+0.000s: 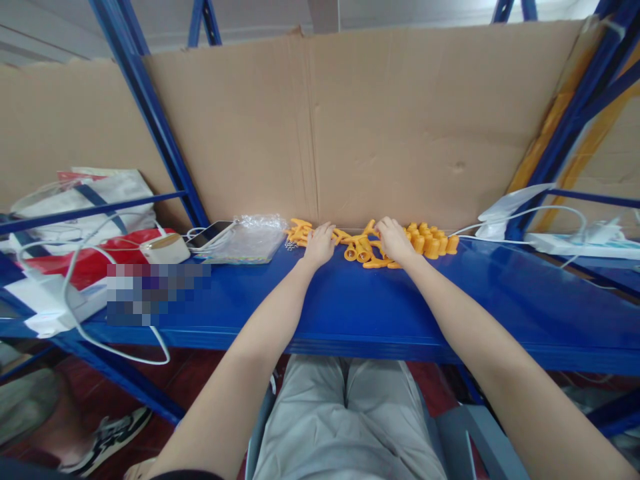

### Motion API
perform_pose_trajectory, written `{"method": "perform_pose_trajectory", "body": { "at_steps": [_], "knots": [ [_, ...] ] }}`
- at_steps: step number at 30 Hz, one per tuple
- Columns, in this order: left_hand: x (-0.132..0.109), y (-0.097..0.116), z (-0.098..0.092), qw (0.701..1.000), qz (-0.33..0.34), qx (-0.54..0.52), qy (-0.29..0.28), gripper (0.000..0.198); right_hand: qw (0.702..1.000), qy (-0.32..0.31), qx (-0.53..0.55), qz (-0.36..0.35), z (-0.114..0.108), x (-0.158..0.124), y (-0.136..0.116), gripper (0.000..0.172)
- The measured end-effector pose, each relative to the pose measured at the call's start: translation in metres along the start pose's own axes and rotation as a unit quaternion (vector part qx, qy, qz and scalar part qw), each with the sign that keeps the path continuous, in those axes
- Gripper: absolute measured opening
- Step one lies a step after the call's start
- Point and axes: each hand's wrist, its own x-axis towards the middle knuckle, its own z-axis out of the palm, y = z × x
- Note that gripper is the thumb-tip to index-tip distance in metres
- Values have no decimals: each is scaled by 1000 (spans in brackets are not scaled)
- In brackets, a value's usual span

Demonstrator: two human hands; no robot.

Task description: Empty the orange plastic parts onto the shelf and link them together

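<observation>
Several branched orange plastic pieces (pixel 356 248) lie in a loose group at the back of the blue shelf, two with round cup-like ends facing me. My left hand (pixel 320 247) is at the left of this group, its fingers bent onto one piece. Over the right part, my right hand (pixel 394 238) has its fingers curled around another piece. The palms hide much of what the fingers touch. Beside my right hand, several orange plastic cups (pixel 434 241) stand upright in close rows. A small silvery heap (pixel 291 245) sits left of my left hand.
Clear plastic bags (pixel 250 241) and a phone (pixel 213 235) lie on the left. A white power strip (pixel 90 297) with cables is further left; another strip (pixel 585 244) is at right. A cardboard sheet (pixel 400 127) walls the back. Another person's leg (pixel 45 413) shows at lower left.
</observation>
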Motion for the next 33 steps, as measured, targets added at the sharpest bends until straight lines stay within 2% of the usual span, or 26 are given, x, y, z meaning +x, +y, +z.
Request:
{"method": "perform_pose_trajectory", "body": {
  "at_steps": [8, 12, 16, 21, 26, 29, 33],
  "knots": [
    [-1, 26, 3, 989, 145, -22, 23, 52, 989, 102, 92, -58, -3, 4, -2, 33],
    [-1, 27, 3, 988, 145, 11, 54, 53, 967, 152, 150, -143, 1, 9, -6, 29],
    [2, 19, 1, 988, 123, 43, 89, 42, 960, 138, 163, -181, 5, 11, -12, 29],
    [4, 13, -2, 983, 137, 69, 101, 30, 970, 112, 145, -161, 3, 11, -13, 30],
    [3, 14, -3, 977, 165, 91, 98, 27, 980, 78, 141, -118, -6, 10, -8, 30],
    [3, 13, -4, 974, 180, 101, 95, 27, 981, 78, 149, -96, -10, 8, -4, 28],
    [5, 7, -6, 977, 158, 105, 98, 27, 981, 92, 165, -47, -10, 6, 4, 28]
  ]
}}
